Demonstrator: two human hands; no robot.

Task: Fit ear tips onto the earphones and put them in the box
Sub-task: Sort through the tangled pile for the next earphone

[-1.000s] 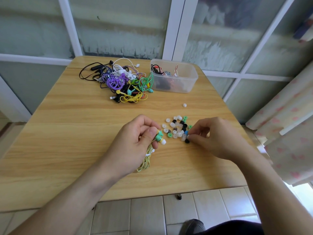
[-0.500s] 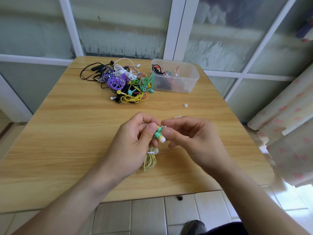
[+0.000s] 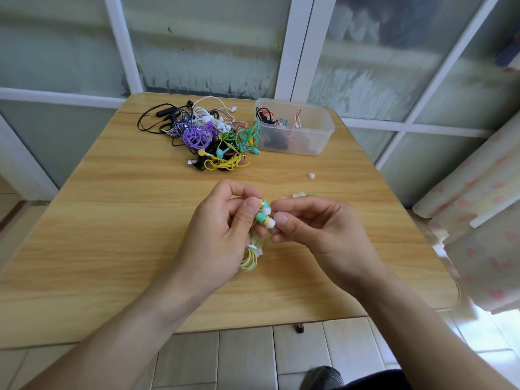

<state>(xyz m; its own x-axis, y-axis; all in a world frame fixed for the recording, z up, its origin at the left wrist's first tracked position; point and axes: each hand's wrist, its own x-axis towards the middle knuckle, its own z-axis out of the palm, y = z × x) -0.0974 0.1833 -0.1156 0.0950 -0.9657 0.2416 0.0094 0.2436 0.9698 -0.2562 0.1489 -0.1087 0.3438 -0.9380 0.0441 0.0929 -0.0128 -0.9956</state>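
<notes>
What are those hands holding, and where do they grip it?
The left hand grips green-yellow earphones just below the buds; the right hand pinches at a white tip.

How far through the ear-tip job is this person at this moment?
Done: a few earphones already lie in the clear box. In hand: the left hand grips the yellow-green earphones while the right hand works at their tips. Left: the tangled pile.

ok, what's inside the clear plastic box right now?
The clear plastic box holds a few tangled earphones: black, red and pale cables show above the rim, dark shapes through the wall. How many sets there are, and whether they have tips, cannot be told; the frosted wall blurs them.
</notes>
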